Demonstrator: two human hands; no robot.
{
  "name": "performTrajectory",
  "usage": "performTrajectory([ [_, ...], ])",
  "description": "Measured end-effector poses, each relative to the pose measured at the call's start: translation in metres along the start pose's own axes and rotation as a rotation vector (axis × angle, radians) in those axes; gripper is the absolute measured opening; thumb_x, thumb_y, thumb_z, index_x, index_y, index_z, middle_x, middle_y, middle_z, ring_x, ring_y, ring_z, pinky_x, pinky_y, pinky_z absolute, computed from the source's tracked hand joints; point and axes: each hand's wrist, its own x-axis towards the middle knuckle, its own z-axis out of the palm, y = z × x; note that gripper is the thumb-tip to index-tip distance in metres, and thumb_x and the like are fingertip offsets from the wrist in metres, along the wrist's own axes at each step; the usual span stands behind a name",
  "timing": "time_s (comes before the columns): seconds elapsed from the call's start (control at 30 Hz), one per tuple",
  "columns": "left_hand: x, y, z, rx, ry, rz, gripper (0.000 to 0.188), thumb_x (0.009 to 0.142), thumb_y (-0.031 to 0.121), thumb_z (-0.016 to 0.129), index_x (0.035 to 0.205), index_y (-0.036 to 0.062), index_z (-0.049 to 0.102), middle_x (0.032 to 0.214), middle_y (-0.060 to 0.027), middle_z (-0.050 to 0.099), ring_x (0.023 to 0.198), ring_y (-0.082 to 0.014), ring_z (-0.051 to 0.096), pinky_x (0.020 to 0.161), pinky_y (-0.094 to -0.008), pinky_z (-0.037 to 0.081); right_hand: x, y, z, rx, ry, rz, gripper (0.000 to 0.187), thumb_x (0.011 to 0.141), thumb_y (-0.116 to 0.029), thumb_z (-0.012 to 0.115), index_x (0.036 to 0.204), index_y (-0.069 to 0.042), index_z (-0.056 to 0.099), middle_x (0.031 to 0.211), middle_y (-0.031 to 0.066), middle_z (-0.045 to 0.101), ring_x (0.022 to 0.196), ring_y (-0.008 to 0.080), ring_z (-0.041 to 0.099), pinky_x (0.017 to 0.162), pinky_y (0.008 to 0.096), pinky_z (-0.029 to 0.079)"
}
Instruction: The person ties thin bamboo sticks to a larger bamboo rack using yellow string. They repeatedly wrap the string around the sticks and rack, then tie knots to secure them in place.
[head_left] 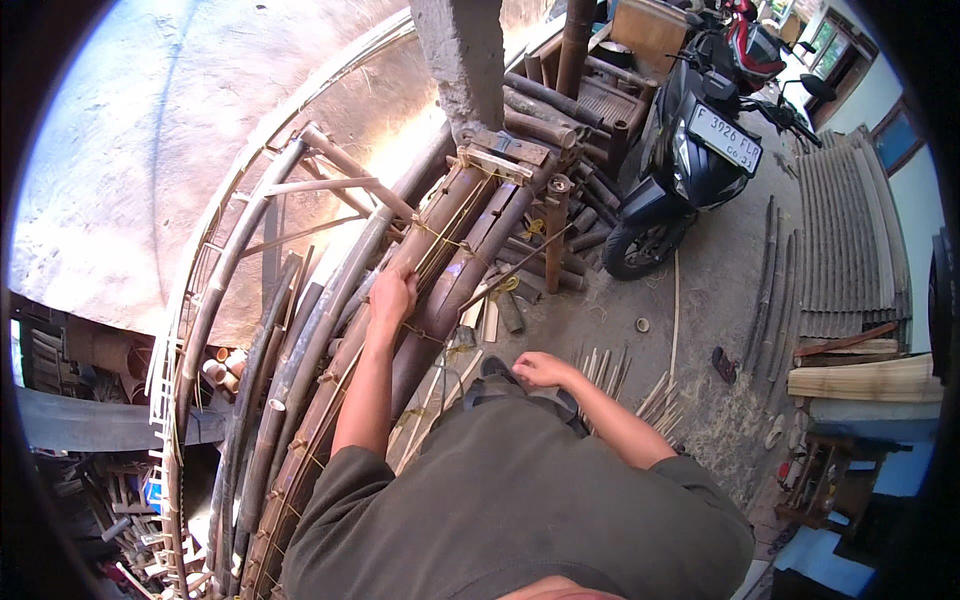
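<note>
My left hand point(393, 291) rests at the near edge of a long brown bamboo pole point(440, 225), its fingers bent and pressed together. Thin yellow cords point(450, 232) run along the pole just beyond the fingertips; whether the fingers pinch one is hidden. A second, thicker brown bamboo pole point(480, 255) lies alongside, to the right. Above my dark shoe point(495, 367), my right hand point(541, 369) hangs in front of my body with its fingers curled closed. Anything inside it is too small to make out.
A concrete post point(462, 70) rises at the far end of the poles. A dark motorcycle point(690, 150) stands at the far right. Bamboo strips point(650, 405) lie on the floor by my right arm. Corrugated sheets point(845, 235) lean by the wall. A bamboo frame point(235, 235) curves along the left.
</note>
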Motion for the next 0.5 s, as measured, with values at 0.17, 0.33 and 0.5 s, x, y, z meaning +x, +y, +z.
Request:
performTrajectory([
  [0.17, 0.037, 0.028, 0.031, -0.197, 0.054, -0.068, 0.022, 0.088, 0.022, 0.061, 0.088, 0.0026, 0.070, 0.084, -0.0239, 0.066, 0.081, -0.0403, 0.065, 0.072, -0.0463, 0.050, 0.033, -0.016, -0.020, 0.378, 0.047, 0.093, 0.028, 0.098, -0.028, 0.053, 0.107, -0.003, 0.061, 0.085, 0.0027, 0.064, 0.071, 0.0093, 0.058, 0.066, 0.0255, 0.048],
  [0.33, 0.056, 0.043, 0.037, -0.229, -0.069, -0.180, 0.021, 0.089, 0.021, 0.058, 0.090, 0.0024, 0.069, 0.086, -0.0246, 0.066, 0.085, -0.0404, 0.065, 0.075, -0.0460, 0.050, 0.080, -0.094, -0.060, 0.511, -0.035, -0.132, 0.025, 0.100, -0.024, 0.050, 0.110, -0.004, 0.061, 0.087, 0.0018, 0.062, 0.073, 0.0087, 0.057, 0.068, 0.0238, 0.048],
  [0.5, 0.059, 0.066, 0.071, -0.129, 0.083, -0.354, 0.019, 0.088, 0.019, 0.058, 0.101, 0.0054, 0.061, 0.093, -0.0198, 0.067, 0.093, -0.0392, 0.062, 0.083, -0.0528, 0.038, 0.106, -0.145, -0.110, 1.514, 0.083, 0.183, 0.029, 0.096, -0.034, 0.052, 0.111, -0.011, 0.062, 0.089, -0.0011, 0.061, 0.084, 0.0117, 0.057, 0.077, 0.0312, 0.048],
])
